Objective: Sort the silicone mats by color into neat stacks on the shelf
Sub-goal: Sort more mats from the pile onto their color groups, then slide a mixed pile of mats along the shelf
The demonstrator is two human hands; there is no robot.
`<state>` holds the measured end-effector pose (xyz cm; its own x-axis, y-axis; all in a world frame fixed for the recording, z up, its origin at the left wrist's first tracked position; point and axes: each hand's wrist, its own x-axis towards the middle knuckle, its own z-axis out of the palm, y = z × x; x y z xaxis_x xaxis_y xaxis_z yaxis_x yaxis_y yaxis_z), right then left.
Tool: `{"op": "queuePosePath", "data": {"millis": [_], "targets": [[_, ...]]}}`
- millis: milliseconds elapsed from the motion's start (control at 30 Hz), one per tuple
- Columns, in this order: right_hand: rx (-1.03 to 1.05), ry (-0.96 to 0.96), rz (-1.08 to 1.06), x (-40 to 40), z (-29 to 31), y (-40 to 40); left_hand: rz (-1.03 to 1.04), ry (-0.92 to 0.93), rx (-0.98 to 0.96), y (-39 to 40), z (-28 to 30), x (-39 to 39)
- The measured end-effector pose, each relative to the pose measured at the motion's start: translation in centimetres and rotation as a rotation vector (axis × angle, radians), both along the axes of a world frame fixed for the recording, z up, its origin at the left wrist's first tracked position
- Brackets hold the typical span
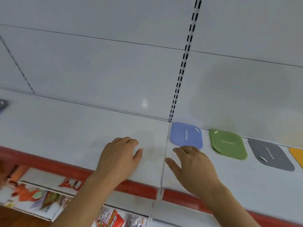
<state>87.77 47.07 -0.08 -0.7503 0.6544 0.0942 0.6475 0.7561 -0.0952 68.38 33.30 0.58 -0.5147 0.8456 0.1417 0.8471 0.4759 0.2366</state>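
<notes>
Head view, hands (118,157) empty, mats (186,135) shelved

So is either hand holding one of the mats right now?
No. The left hand and right hand both hover empty over the shelf, the right one just short of the blue mat.

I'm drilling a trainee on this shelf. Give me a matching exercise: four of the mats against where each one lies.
Things:
1. blue mat
2. green mat
3. grey mat
4. yellow mat

Places:
A. cut off by the picture's right edge
B. just beyond the right hand
C. between the green and yellow mats
D. between the blue and grey mats

Pairs: 1-B, 2-D, 3-C, 4-A
</notes>
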Motion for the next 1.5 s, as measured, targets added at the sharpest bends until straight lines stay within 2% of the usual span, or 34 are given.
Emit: {"op": "queuePosePath", "data": {"millis": [367,600,933,1067,1333,1500], "targets": [[-0.045,0.021,0.169,-15.8,1.2,-18.2,0.171,0.02,0.039,-21.1,2.0,-12.2],[-0.037,0.056,0.327,-26.4,2.0,-24.3,0.293,-0.017,0.078,-29.3,1.5,-20.6],[-0.044,0.131,0.408,-44.5,-0.8,-28.2,0.458,0.038,-0.059,-34.7,2.1,-36.0],[-0.053,0.14,0.443,-50.8,-0.5,-29.3,0.493,0.064,-0.037,-35.2,3.1,-42.5],[0.011,0.074,0.395,-61.0,-1.0,-30.8,0.44,0.009,-0.03,-36.7,1.2,-54.1],[0.021,0.039,0.268,-65.9,-1.7,-33.2,0.298,-0.017,-0.049,-36.5,-0.7,-62.5]]}}
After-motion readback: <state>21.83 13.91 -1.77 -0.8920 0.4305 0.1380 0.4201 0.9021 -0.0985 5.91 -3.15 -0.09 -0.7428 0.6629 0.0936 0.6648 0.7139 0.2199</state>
